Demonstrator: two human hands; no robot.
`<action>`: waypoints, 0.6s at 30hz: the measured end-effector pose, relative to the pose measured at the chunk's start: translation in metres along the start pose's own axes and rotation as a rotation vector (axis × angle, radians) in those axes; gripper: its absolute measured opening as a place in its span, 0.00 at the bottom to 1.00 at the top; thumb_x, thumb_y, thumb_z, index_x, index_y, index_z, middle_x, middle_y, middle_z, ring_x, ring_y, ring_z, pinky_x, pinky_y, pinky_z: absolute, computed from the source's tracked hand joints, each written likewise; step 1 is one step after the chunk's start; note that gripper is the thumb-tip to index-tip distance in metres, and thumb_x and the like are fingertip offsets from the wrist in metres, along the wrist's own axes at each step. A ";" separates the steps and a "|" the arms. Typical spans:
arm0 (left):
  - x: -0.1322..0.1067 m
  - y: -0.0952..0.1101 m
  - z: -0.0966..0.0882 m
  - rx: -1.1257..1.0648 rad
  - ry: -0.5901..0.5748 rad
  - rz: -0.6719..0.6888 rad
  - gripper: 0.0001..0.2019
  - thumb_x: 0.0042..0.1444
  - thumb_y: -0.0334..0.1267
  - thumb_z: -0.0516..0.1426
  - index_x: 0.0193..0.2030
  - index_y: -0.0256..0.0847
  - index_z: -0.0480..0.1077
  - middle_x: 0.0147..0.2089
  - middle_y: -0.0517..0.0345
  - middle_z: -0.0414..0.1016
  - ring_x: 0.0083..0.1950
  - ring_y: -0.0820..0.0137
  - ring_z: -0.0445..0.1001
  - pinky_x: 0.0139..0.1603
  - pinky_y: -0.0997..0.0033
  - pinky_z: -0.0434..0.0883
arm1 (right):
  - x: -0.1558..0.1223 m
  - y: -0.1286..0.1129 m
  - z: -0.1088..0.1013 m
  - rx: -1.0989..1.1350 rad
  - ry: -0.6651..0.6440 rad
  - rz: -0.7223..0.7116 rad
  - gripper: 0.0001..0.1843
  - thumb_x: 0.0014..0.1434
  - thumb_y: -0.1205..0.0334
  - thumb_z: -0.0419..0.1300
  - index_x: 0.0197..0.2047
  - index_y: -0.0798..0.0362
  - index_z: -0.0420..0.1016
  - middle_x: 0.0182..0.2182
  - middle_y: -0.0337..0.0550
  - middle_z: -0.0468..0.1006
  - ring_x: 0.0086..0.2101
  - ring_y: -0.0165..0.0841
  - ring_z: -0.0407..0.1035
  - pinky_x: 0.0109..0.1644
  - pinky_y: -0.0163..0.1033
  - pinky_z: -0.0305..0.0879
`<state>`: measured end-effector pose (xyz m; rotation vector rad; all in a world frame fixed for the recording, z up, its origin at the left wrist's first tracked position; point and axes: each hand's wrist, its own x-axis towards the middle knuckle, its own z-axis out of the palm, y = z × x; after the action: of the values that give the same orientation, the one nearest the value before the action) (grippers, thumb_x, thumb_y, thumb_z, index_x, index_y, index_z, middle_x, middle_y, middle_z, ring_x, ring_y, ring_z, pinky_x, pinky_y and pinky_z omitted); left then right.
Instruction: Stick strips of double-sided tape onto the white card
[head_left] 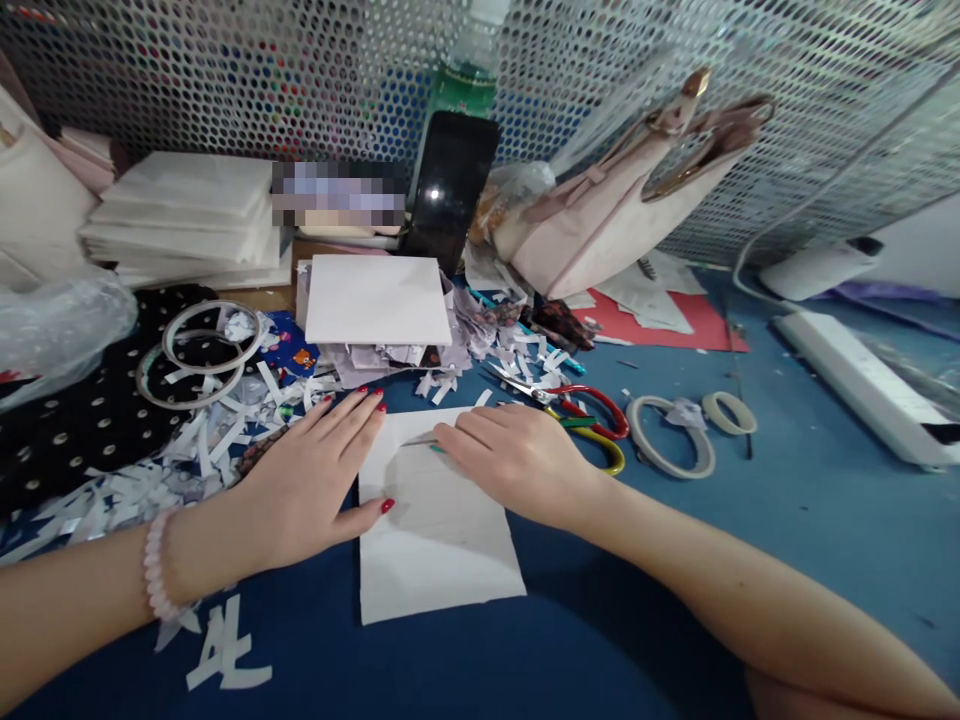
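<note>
A white sheet [450, 560], doubled or layered by its look, lies on the blue tabletop in front of me. My left hand [315, 480] rests flat on its left edge, fingers stretched out and thumb apart. Curled over the upper right of the sheet, my right hand [517, 460] grips a thin tool with a pointed metal tip [420, 440]. The tip points left along the paper; the rest of the tool is hidden in the fist. Just beyond that hand lie red-handled scissors [540, 394], beside a yellow handle [616, 460] partly covered by the hand.
A stack of white pieces [379, 300] lies beyond the sheet, with a dark phone [454, 190] propped behind. Paper scraps [150, 490] cover the left side. Tape rolls [671, 437] and a white power strip [862, 385] sit right. A pink handbag [592, 230] stands against the perforated panel.
</note>
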<state>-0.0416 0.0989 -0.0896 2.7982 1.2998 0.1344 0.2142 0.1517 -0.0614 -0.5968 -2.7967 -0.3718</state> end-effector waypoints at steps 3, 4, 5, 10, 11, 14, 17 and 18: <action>0.000 0.000 -0.002 -0.003 -0.008 -0.008 0.39 0.69 0.59 0.38 0.71 0.24 0.55 0.74 0.36 0.54 0.74 0.50 0.55 0.72 0.51 0.54 | 0.000 0.002 -0.001 0.002 0.047 0.034 0.14 0.68 0.70 0.50 0.33 0.55 0.73 0.22 0.38 0.69 0.23 0.30 0.63 0.26 0.39 0.53; 0.001 0.001 -0.002 -0.001 -0.014 -0.009 0.40 0.69 0.60 0.37 0.71 0.24 0.55 0.74 0.36 0.54 0.74 0.50 0.55 0.71 0.51 0.54 | 0.000 0.002 -0.001 0.017 0.065 0.052 0.13 0.68 0.71 0.50 0.35 0.56 0.74 0.23 0.40 0.71 0.24 0.31 0.65 0.27 0.38 0.56; 0.001 0.001 -0.003 0.004 -0.020 -0.009 0.40 0.69 0.60 0.35 0.71 0.24 0.55 0.74 0.36 0.55 0.74 0.50 0.55 0.71 0.50 0.54 | -0.001 0.003 0.000 0.044 0.083 0.072 0.14 0.68 0.72 0.48 0.39 0.58 0.75 0.26 0.42 0.74 0.27 0.32 0.67 0.28 0.38 0.60; 0.001 0.002 -0.003 0.051 0.011 0.007 0.40 0.70 0.59 0.33 0.70 0.25 0.57 0.71 0.34 0.60 0.72 0.48 0.58 0.70 0.41 0.48 | -0.005 0.000 0.002 0.387 0.175 0.249 0.24 0.66 0.75 0.44 0.61 0.56 0.67 0.38 0.47 0.79 0.33 0.33 0.74 0.35 0.37 0.72; 0.000 0.002 -0.003 0.058 0.031 0.013 0.39 0.70 0.58 0.33 0.70 0.24 0.57 0.71 0.34 0.61 0.72 0.48 0.58 0.71 0.41 0.46 | -0.005 -0.001 0.001 0.529 0.199 0.292 0.22 0.67 0.73 0.45 0.59 0.53 0.69 0.37 0.45 0.79 0.31 0.31 0.73 0.34 0.36 0.73; -0.002 0.002 -0.002 0.076 0.077 0.016 0.38 0.70 0.58 0.36 0.69 0.23 0.59 0.70 0.33 0.62 0.72 0.47 0.59 0.71 0.41 0.44 | -0.002 -0.003 0.000 1.130 0.261 0.475 0.12 0.68 0.67 0.50 0.48 0.50 0.73 0.36 0.41 0.78 0.25 0.26 0.73 0.28 0.32 0.72; -0.003 0.003 -0.003 0.079 0.092 0.001 0.36 0.70 0.57 0.39 0.67 0.23 0.61 0.69 0.31 0.62 0.71 0.45 0.59 0.70 0.40 0.47 | 0.004 -0.002 0.001 1.690 0.267 0.652 0.09 0.67 0.60 0.53 0.45 0.51 0.73 0.34 0.42 0.79 0.23 0.28 0.73 0.23 0.32 0.69; -0.003 0.004 -0.003 0.075 0.089 -0.003 0.36 0.69 0.57 0.41 0.66 0.24 0.62 0.69 0.31 0.62 0.71 0.44 0.59 0.70 0.40 0.49 | 0.005 -0.002 0.003 1.798 0.263 0.676 0.09 0.65 0.57 0.55 0.44 0.51 0.73 0.32 0.42 0.78 0.24 0.29 0.73 0.24 0.33 0.70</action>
<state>-0.0414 0.0942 -0.0861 2.8836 1.3548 0.2177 0.2083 0.1528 -0.0627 -0.7175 -1.4559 1.7341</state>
